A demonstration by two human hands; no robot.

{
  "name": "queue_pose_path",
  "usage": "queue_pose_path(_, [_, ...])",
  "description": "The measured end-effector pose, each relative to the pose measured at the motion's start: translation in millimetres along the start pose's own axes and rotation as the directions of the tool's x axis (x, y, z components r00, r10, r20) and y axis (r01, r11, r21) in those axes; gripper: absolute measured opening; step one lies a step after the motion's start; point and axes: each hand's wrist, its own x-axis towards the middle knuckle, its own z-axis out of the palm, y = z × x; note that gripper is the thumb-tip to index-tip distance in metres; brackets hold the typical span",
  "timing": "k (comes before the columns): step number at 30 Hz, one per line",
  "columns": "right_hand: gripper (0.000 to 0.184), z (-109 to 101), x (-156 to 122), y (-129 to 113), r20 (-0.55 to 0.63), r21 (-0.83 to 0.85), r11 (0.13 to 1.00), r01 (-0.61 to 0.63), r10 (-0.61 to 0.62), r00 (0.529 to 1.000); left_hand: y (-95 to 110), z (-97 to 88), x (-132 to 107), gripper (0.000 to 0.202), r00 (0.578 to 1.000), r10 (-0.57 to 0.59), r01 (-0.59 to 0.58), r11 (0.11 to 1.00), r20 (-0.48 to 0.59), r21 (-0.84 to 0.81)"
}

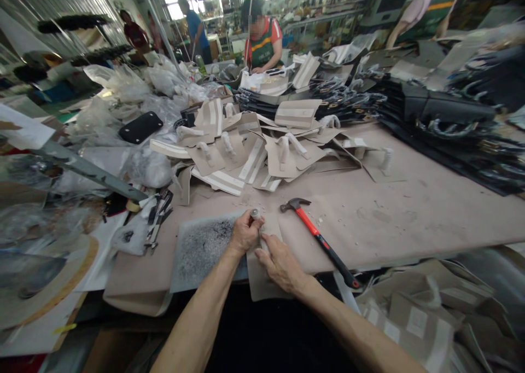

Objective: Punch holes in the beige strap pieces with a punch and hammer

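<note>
Left hand (245, 232) has fingers pinched round a metal knob (255, 214); right hand (283, 264)'s over a beige panel (264, 285), can't tell its grip. Hammer (322, 242) nearby.

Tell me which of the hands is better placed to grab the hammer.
Likely the right hand: the hammer lies to its right, while the left hand is farther off and holds a round-topped metal piece.

front panel (264, 281) is kinda greige, mat (200, 252) pale grey with black speckles, hammer handle (327, 247) red and black, piled panels (251, 162) also greige with white stripes
</note>
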Motion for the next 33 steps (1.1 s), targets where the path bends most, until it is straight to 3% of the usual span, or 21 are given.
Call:
queue_pose_path(3, [0.038, -25.8, 0.9, 20.9, -0.151, -0.024, 1.000, -0.008, 0.004, 0.989, 5.5, 1.4, -2.3, 0.009, 0.999, 0.048, -0.046, 0.996, -0.015, 0.072])
queue_pose_path(5, [0.036, -47.7, 0.4, 45.1, -0.279, -0.191, 0.972, -0.136, 0.079, 0.957, 8.1, 1.8, -3.4, 0.007, 0.998, 0.061, -0.059, 0.994, -0.015, 0.095])
queue_pose_path(7, [0.032, -67.5, -1.7, 71.3, -0.306, -0.345, 0.887, -0.308, 0.203, 0.930, 9.0, 1.8, -4.4, 0.006, 0.998, 0.070, -0.070, 0.991, -0.003, 0.110])
queue_pose_path(10, [0.015, -84.3, -5.5, 97.5, -0.171, -0.306, 0.843, -0.443, 0.409, 0.896, 7.3, 1.6, -6.1, 0.007, 0.996, 0.085, -0.088, 0.986, 0.031, 0.140])
queue_pose_path(12, [0.007, -87.5, -6.0, 99.7, 0.040, -0.012, 0.834, -0.551, 0.551, 0.833, 4.6, 1.4, -7.2, 0.009, 0.994, 0.091, -0.098, 0.986, 0.056, 0.136])
queue_pose_path(14, [0.008, -88.3, -4.0, 90.2, 0.300, 0.282, 0.688, -0.668, 0.599, 0.743, 1.9, 1.0, -7.7, 0.011, 0.994, 0.092, -0.099, 0.990, 0.066, 0.105])
queue_pose_path(16, [0.011, -90.7, -0.8, 72.6, 0.448, 0.407, 0.553, -0.727, 0.573, 0.686, 0.2, 0.2, -7.3, 0.012, 0.993, 0.092, -0.097, 0.993, 0.076, 0.073])
queue_pose_path(18, [0.018, -96.3, 1.7, 51.2, 0.383, 0.426, 0.597, -0.680, 0.562, 0.733, 0.4, -0.9, -6.1, 0.012, 0.992, 0.091, -0.097, 0.994, 0.091, 0.059])
queue_pose_path(20, [0.026, -104.3, 2.7, 30.6, 0.172, 0.363, 0.774, -0.518, 0.490, 0.854, 2.2, -2.2, -4.7, 0.012, 0.989, 0.093, -0.099, 0.994, 0.116, 0.053])
queue_pose_path(22, [0.030, -111.1, 2.5, 15.2, -0.073, 0.130, 0.951, -0.279, 0.290, 0.954, 4.4, -3.2, -3.6, 0.011, 0.986, 0.099, -0.108, 0.992, 0.134, 0.058])
queue_pose_path(23, [0.030, -113.3, 2.3, 10.2, -0.136, -0.019, 0.983, -0.180, 0.176, 0.975, 5.2, -3.7, -3.2, 0.011, 0.985, 0.105, -0.114, 0.991, 0.139, 0.063])
queue_pose_path(25, [0.027, -115.9, 2.4, 5.0, -0.119, -0.261, 0.964, -0.059, 0.029, 0.992, 5.7, -4.3, -2.7, 0.010, 0.985, 0.107, -0.118, 0.990, 0.138, 0.073])
queue_pose_path(29, [0.024, -130.2, 8.6, -5.3, 0.065, -0.454, 0.891, 0.028, 0.002, 0.998, 3.0, -4.8, -2.8, 0.009, 0.986, 0.098, -0.108, 0.992, 0.132, 0.071])
queue_pose_path(31, [0.026, -144.6, 13.3, -18.5, -0.031, -0.412, 0.910, 0.037, -0.055, 0.998, 2.0, -4.9, -2.9, 0.009, 0.984, 0.106, -0.116, 0.991, 0.142, 0.062])
queue_pose_path(33, [0.029, -155.5, 16.2, -32.1, -0.265, -0.298, 0.954, 0.030, -0.113, 0.958, 1.7, -5.0, -2.7, 0.010, 0.982, 0.113, -0.122, 0.991, 0.149, 0.051])
